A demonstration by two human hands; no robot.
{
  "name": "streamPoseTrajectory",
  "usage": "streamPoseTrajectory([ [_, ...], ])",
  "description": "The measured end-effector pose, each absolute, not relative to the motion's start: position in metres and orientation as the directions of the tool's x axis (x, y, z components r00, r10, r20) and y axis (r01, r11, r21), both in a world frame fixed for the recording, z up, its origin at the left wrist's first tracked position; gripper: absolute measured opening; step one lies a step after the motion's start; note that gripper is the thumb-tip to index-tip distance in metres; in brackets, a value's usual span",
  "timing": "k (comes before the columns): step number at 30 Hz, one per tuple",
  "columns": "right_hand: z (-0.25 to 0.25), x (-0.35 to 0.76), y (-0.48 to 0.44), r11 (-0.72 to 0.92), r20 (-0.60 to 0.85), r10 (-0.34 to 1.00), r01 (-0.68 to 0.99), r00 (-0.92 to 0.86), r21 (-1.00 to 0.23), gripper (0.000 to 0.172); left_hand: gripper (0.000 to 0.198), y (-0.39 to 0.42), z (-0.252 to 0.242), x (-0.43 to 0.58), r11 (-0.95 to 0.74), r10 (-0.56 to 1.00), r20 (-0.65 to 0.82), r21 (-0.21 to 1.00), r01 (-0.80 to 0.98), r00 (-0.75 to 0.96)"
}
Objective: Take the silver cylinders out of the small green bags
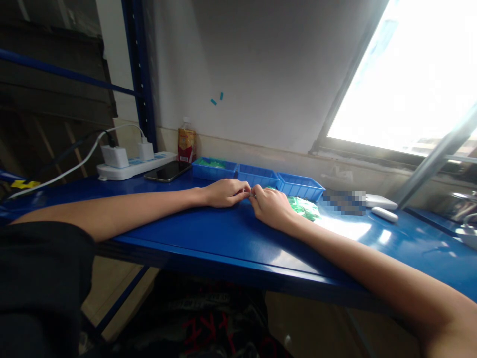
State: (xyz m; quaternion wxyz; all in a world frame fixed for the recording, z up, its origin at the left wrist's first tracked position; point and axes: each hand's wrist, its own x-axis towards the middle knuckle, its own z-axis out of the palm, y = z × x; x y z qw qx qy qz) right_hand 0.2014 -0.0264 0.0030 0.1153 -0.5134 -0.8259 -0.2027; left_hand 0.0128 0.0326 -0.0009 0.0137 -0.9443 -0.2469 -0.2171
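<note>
My left hand (pixel 225 192) and my right hand (pixel 271 206) rest on the blue table (pixel 208 233), fingertips meeting in the middle. Both are closed in a pinch on something tiny between them that I cannot make out. A pile of small green parts (pixel 304 207) lies just right of my right hand. Behind the hands stand three blue bins: the left bin (pixel 213 169) holds green parts, the middle bin (pixel 258 175) and right bin (pixel 300 186) show no clear contents.
A white power strip (pixel 134 166) with chargers, a dark phone (pixel 167 171) and a small bottle (pixel 187 141) sit at the back left. White objects (pixel 383 214) lie to the right under the bright window. A blue rack post (pixel 139 69) stands by the wall.
</note>
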Motion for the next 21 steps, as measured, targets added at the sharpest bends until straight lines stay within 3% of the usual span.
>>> streamPoseTrajectory([
  [7, 0.0039, 0.2011, -0.0247, 0.383, 0.373, 0.817, 0.897, -0.440, 0.221, 0.030, 0.024, 0.0294, -0.0002, 0.0132, -0.874, 0.472, 0.431, 0.114, 0.472, 0.769],
  [21, 0.0050, 0.2010, -0.0271, 0.423, 0.377, 0.802, 0.886, -0.463, 0.188, 0.027, 0.027, 0.0337, -0.0020, 0.0125, -0.868, 0.470, 0.405, 0.051, 0.494, 0.784],
])
